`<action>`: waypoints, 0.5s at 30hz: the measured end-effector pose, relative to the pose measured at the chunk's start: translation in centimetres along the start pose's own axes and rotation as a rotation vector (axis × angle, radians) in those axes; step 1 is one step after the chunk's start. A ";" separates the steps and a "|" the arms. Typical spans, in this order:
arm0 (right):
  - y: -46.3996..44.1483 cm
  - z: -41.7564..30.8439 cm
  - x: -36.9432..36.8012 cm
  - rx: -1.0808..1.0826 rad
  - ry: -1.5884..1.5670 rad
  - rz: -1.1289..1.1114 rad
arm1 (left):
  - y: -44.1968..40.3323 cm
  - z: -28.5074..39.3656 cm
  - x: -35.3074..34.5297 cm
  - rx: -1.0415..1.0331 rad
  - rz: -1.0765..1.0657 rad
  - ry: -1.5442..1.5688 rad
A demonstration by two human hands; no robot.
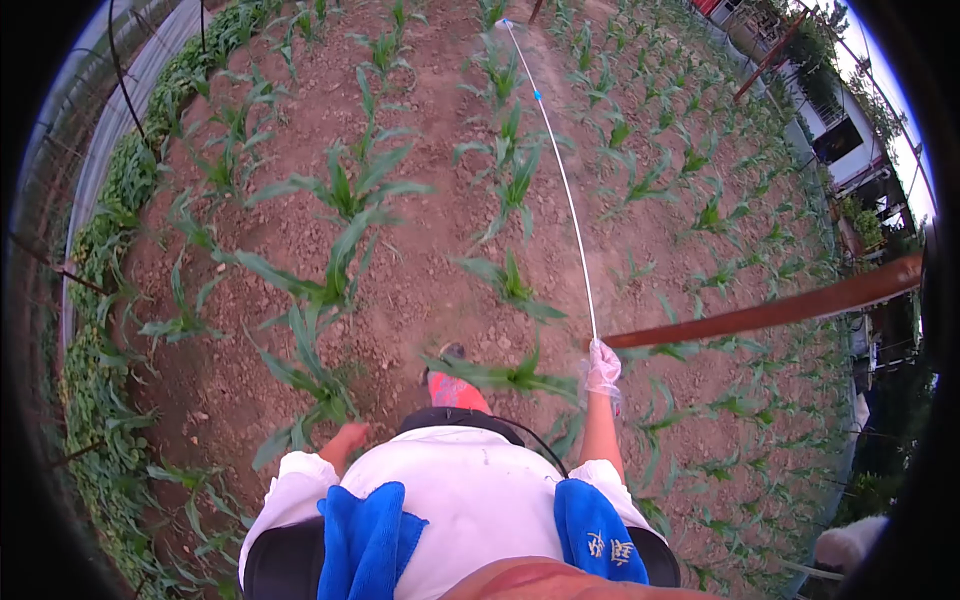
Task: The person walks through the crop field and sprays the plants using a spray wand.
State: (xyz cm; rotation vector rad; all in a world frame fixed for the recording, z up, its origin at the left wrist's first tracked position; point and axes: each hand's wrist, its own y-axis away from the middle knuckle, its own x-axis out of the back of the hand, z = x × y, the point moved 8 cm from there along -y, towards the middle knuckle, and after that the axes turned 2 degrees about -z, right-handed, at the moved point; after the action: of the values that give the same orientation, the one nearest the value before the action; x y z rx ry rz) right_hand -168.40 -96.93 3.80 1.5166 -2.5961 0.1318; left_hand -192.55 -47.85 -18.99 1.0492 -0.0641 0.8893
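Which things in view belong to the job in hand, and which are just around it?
Seems part of the job: white wand; right hand, gloved, gripping it; young leafy plants.
Likely just around: brown bar; building; worn blue cloths.

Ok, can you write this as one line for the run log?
right hand: gloved, gripping white wand | white wand: extends forward over plant rows | left hand: beside white shirt, blurred, grip unclear

Brown bar (800,308): crosses just right of the right hand (603,368)
Corn leaves (520,376): crowd its left
Soil lane (440,260): open, ahead-left
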 end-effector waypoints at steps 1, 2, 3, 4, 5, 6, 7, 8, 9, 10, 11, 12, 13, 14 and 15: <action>-1.7 0.9 -1.2 -0.045 0.045 -0.025 | -0.3 -2.4 0.7 0.061 0.045 0.031; -3.6 1.4 -2.5 -0.050 0.034 -0.024 | -1.4 -5.9 0.5 0.101 0.067 0.188; -5.3 1.7 -3.5 0.005 0.042 -0.024 | -1.9 -6.4 2.0 0.126 0.075 0.261; -7.0 1.7 -4.6 0.063 0.048 -0.022 | -2.5 -7.0 3.3 0.150 0.085 0.334; -8.6 1.5 -6.1 0.038 0.042 -0.030 | -2.4 -5.6 6.1 0.195 0.075 0.250; -10.1 1.0 -7.2 0.030 0.038 -0.028 | -2.4 -4.0 8.3 0.240 0.062 0.168; -11.4 1.0 -8.3 -0.026 0.021 -0.017 | -4.5 -5.9 9.2 0.366 0.145 0.313; -12.5 -0.1 -9.6 -0.080 0.002 -0.006 | -5.3 -4.2 11.3 0.369 0.146 0.306; -13.4 -0.8 -11.2 -0.166 -0.094 -0.040 | -6.8 0.9 15.0 0.106 0.176 -0.088; -14.7 -0.3 -12.0 -0.173 -0.101 -0.037 | -7.6 6.3 17.4 -0.160 0.195 -0.479; -16.0 0.3 -12.9 -0.106 -0.102 -0.044 | -9.2 5.9 19.0 0.102 0.183 0.212; -17.0 0.5 -13.5 -0.041 -0.099 -0.054 | -10.1 6.2 18.4 0.365 0.156 0.907; -17.6 2.7 -14.4 -0.274 -0.227 -0.128 | -11.6 8.6 19.3 0.366 0.154 0.908; -18.1 3.3 -14.8 -0.277 -0.227 -0.131 | -12.5 11.0 20.5 0.333 0.140 0.812; -18.7 3.7 -15.6 -0.262 -0.271 -0.110 | -13.4 12.8 22.2 0.300 0.128 0.715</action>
State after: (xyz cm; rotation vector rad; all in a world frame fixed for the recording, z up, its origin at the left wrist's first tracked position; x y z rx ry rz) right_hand -144.84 -93.24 -2.15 1.6707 -2.5851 -0.4365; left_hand -164.49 -46.94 -12.04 0.9526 0.6226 1.3758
